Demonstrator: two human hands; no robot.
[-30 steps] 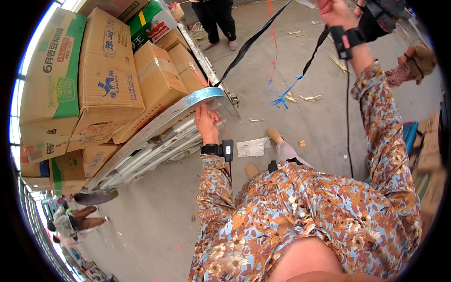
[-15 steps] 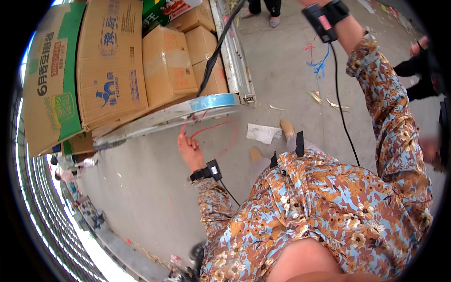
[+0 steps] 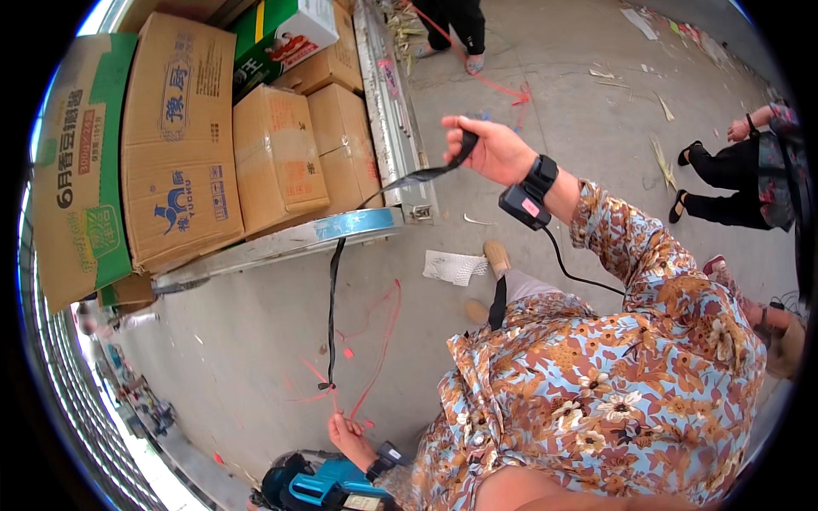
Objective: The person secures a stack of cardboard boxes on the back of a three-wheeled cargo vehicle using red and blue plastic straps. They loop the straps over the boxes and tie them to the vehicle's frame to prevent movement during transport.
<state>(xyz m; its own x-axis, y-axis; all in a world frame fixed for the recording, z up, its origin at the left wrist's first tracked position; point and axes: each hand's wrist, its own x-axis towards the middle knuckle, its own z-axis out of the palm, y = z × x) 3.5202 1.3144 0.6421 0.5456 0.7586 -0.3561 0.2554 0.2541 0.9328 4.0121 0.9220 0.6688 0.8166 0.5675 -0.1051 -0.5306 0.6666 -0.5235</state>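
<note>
My right hand [image 3: 492,153] is closed around one part of a black strap [image 3: 331,315], in front of the cargo bed's corner. From there the strap crosses the bed's pale metal edge [image 3: 256,255] and hangs down on the near side to a small knot. Thin red cord [image 3: 375,396] is joined at that knot and makes a loose loop beside it. My left hand [image 3: 349,438], low and nearer my body, has its fingers pinched on the red cord just below the knot. Exactly how the cord sits in the fingers is too small to see.
Several cardboard boxes [image 3: 281,153] and a green carton [image 3: 285,43] fill the bed. A teal-and-black machine [image 3: 319,485] stands close below my left hand. On the floor lie white mesh padding [image 3: 453,267] and red cord [image 3: 520,92]. People stand at the right and the far side.
My left hand has moved down toward me with the red cord, and the knotted strap end now hangs below the bed edge. My right hand has come down and left, gripping the strap.
</note>
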